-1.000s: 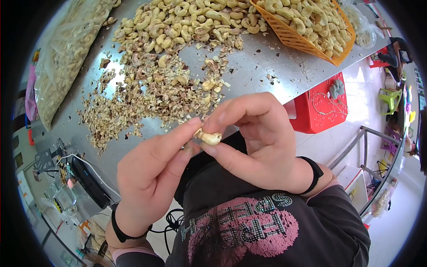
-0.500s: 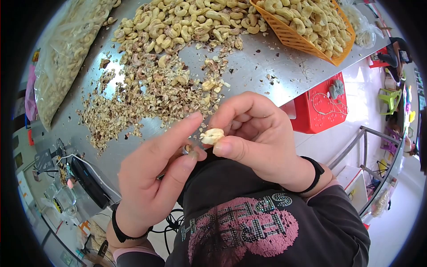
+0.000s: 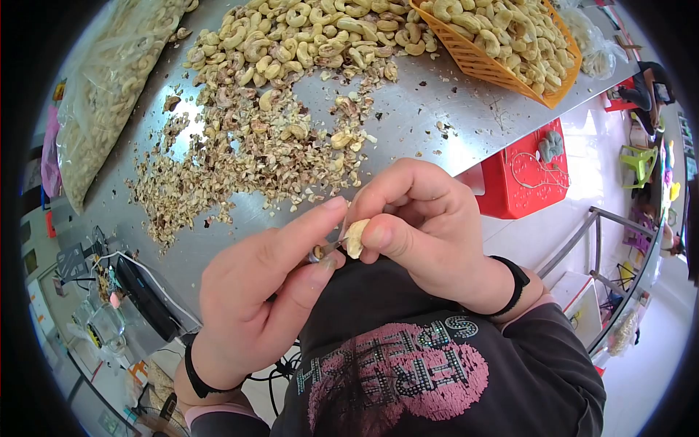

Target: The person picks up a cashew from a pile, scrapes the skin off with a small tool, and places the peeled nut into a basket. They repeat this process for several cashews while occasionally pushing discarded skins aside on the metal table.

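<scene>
A pale cashew nut (image 3: 354, 239) is pinched between the thumb and fingers of my right hand (image 3: 429, 226). My left hand (image 3: 266, 288) is closed on a small knife (image 3: 329, 248); its handle is mostly hidden by the fingers, and its short blade points at the nut. Both hands are close together over the near side of the metal table (image 3: 408, 127). Just beyond them lies a heap of shell scraps (image 3: 255, 160), with a pile of cashews (image 3: 306, 36) behind it.
An orange basket (image 3: 477, 65) of cashews stands at the back right. A plastic bag of nuts (image 3: 109, 95) lies at the left. Beside the table is a red stool (image 3: 513, 189); a black device (image 3: 145, 298) is at the lower left.
My left hand has moved slightly right, and its blade now shows near the nut. The nut in my right hand has been turned more upright and sits a little lower.
</scene>
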### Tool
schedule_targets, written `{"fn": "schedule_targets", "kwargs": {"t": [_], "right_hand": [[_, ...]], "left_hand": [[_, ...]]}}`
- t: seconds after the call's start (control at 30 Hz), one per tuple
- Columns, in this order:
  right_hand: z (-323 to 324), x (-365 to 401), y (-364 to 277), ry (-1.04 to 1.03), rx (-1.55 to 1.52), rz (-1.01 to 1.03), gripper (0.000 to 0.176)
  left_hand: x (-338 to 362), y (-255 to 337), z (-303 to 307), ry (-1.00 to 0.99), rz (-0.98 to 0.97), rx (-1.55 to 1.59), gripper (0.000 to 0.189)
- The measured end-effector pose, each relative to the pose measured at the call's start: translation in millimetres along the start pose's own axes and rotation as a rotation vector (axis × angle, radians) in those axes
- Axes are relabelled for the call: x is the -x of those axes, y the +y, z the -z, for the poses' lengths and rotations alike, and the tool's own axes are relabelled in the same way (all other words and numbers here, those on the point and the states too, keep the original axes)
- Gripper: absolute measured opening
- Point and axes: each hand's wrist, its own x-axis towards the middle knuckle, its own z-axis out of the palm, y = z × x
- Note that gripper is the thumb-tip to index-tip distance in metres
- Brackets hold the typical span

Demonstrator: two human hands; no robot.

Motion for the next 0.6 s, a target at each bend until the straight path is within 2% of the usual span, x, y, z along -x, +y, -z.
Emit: {"fn": "schedule_targets", "kwargs": {"t": [0.1, 0.33, 0.43, 0.53, 0.6], "right_hand": [[-1.4, -0.3, 1.8, 0.011, -0.036, -0.026, 0.013], [-0.7, -0.2, 2.4, 0.032, -0.029, -0.048, 0.012], [-2.1, -0.1, 3.3, 0.029, 0.05, 0.029, 0.012], [-2.6, -0.5, 5.4, 0.061, 0.03, 0.063, 0.012], [-1.1, -2.2, 4.7, 0.039, -0.039, 0.008, 0.012]], "left_hand": [[0.2, -5.1, -2.2, 0.004, -0.058, 0.044, 0.038], [2.0, -4.7, -3.6, -0.01, -0.024, 0.058, 0.039], [2.3, -5.7, -4.5, 0.015, -0.061, 0.056, 0.039], [2.3, -3.3, -1.9, -0.075, -0.033, 0.047, 0.036], [1.1, -3.6, -4.5, 0.008, -0.057, -0.028, 0.039]]}}
